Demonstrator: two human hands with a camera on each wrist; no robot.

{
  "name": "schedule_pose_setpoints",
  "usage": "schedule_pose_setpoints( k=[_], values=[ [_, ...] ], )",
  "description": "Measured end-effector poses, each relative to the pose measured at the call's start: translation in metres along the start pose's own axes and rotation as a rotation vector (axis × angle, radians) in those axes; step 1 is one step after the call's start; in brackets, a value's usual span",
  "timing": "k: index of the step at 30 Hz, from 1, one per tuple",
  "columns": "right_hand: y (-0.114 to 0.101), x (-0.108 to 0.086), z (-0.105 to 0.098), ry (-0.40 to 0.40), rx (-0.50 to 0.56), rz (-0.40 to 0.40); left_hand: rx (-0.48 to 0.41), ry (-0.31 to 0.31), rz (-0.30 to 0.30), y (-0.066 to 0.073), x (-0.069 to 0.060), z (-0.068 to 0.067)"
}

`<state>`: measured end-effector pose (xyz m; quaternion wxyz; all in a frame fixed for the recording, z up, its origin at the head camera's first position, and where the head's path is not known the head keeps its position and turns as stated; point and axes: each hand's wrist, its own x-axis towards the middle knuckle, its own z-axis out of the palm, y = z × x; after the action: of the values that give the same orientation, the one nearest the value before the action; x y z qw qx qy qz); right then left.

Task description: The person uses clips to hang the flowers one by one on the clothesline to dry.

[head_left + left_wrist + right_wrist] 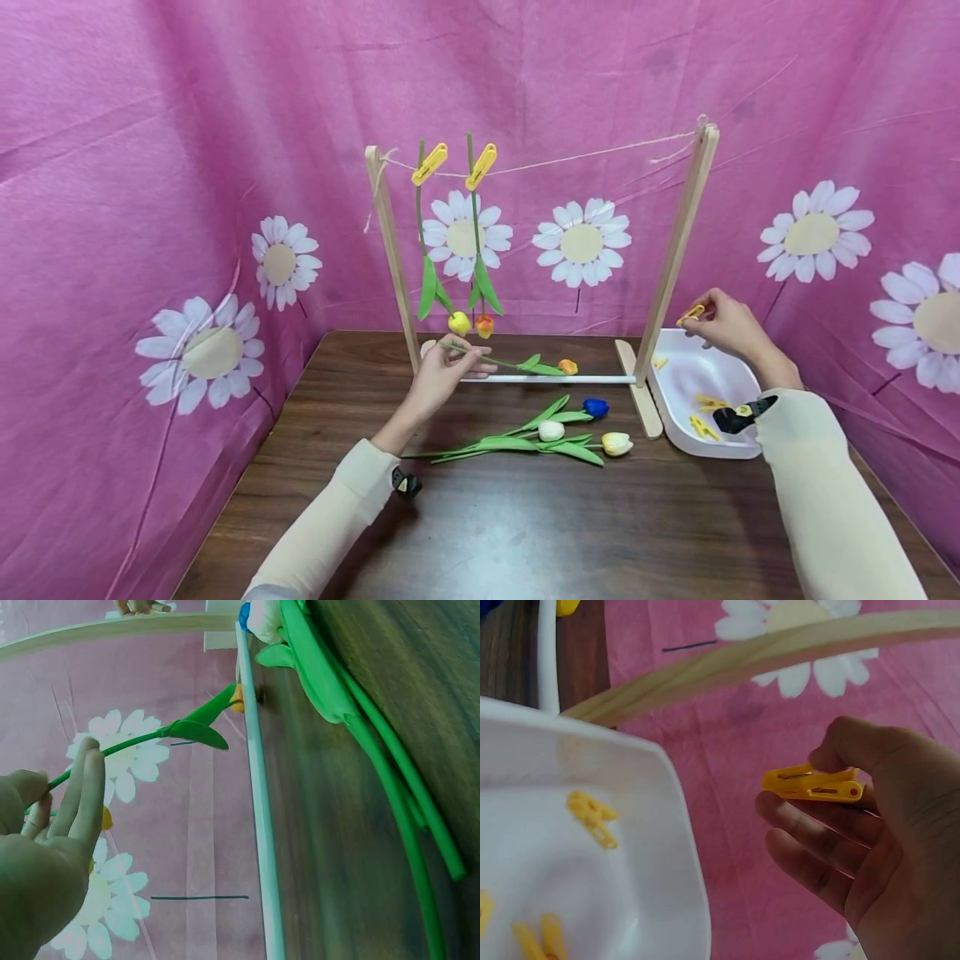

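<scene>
My left hand (444, 371) pinches the stem of an orange tulip (568, 367) between thumb and finger, its other fingers extended; the bloom points right, near the white bar. In the left wrist view the green stem (135, 745) runs out past the fingers of my left hand (60, 817). Above the white tub (720, 451), my right hand (731, 327) holds a yellow clothespin (814, 784) between thumb and fingers. Two yellow clothespins (430, 164) (481, 167) hold a yellow tulip (459, 323) and an orange-red tulip (485, 326) upside down on the string (592, 155).
Blue (596, 407), white (551, 431) and pale yellow (617, 444) tulips lie on the wooden table (480, 533). The string spans two wooden posts (393, 258) (677, 258), joined low down by a white bar (555, 379). Several yellow clothespins (703, 428) lie in the tub.
</scene>
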<state>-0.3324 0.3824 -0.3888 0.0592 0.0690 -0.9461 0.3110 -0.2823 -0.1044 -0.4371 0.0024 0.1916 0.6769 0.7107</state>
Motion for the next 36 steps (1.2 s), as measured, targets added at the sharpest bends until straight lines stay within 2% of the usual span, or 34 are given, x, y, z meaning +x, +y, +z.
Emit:
schedule_pose_setpoints(
  k=[3,6,14,21,26,31,36],
  values=[
    [-0.009,0.001,-0.002,0.032,0.014,-0.021,-0.057,-0.051,0.043,0.001,0.005,0.004],
    [-0.021,0.001,-0.005,0.091,0.045,-0.052,-0.078,-0.071,0.101,0.003,0.01,0.01],
    [-0.057,-0.001,-0.023,0.197,0.207,-0.124,-0.022,0.035,0.146,0.016,0.022,0.024],
    [-0.084,-0.003,-0.039,0.297,0.312,-0.153,0.06,0.085,0.239,0.031,0.034,0.03],
    [-0.107,-0.01,-0.05,0.404,0.361,-0.218,0.066,0.091,0.278,0.044,0.041,0.033],
    [-0.132,-0.019,-0.058,0.499,0.4,-0.288,0.094,0.071,0.324,0.058,0.045,0.037],
    [-0.159,-0.026,-0.059,0.497,0.435,-0.363,0.102,0.04,0.361,0.071,0.05,0.042]
  ],
)
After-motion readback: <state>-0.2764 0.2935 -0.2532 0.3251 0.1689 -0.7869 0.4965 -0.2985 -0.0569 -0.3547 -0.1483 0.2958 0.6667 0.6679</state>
